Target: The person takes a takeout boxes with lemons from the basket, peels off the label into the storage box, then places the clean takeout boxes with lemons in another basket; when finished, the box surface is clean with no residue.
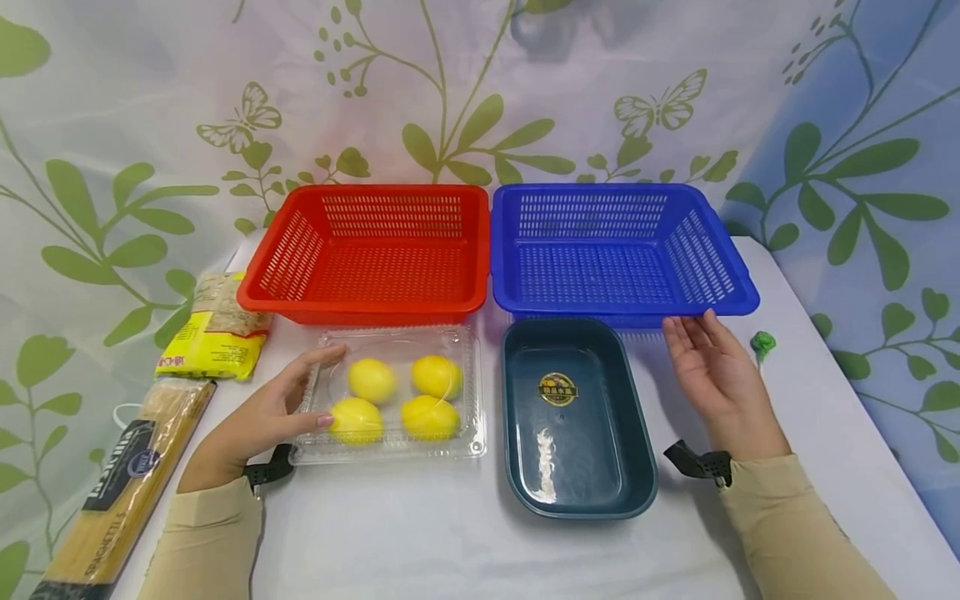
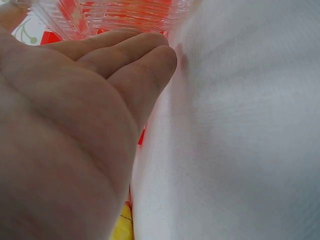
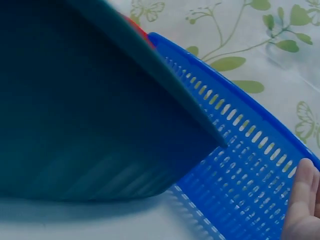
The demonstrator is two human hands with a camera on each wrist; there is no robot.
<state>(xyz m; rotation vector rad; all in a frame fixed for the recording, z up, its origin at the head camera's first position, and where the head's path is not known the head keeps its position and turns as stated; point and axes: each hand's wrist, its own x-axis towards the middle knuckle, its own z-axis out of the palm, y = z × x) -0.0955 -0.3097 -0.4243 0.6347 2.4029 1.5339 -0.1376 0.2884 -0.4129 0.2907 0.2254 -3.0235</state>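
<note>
A clear plastic clamshell box (image 1: 470, 417) with several lemons (image 1: 372, 381) in it sits before the red basket. My left hand (image 1: 266, 412) grips its left side, thumb over the lid and fingers at the side; in the left wrist view those fingers (image 2: 145, 65) lie nearly straight near the box's ridged edge (image 2: 135, 17). Palm up, my right hand (image 1: 720, 383) has its fingertips at the front rim of the blue basket (image 1: 622, 320). In the right wrist view the fingers (image 3: 302, 195) look extended at that rim; whether they touch it, I cannot tell.
Between the hands stands a dark teal tub (image 1: 577, 450). The red basket (image 1: 367, 318) is behind the box. A yellow food packet (image 1: 217, 333) and a spaghetti pack (image 1: 123, 492) lie left. A small green floret-like piece (image 1: 763, 342) lies right.
</note>
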